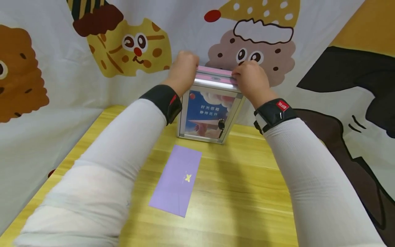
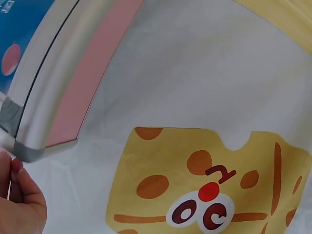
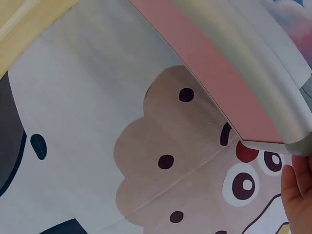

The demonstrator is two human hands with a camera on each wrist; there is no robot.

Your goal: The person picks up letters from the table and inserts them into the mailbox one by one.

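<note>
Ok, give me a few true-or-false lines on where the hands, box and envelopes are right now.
1. Both hands are at the top of the box. True: the left hand and right hand are at its top corners.
2. The purple envelope is in the right hand. False: it lies flat on the table, in front of the box, untouched.
3. A pink envelope lies along the box top. True: it runs between the two hands.
4. The box lies on its side. False: it stands upright at the back of the table.
5. The box front shows a blue picture. True.
</note>
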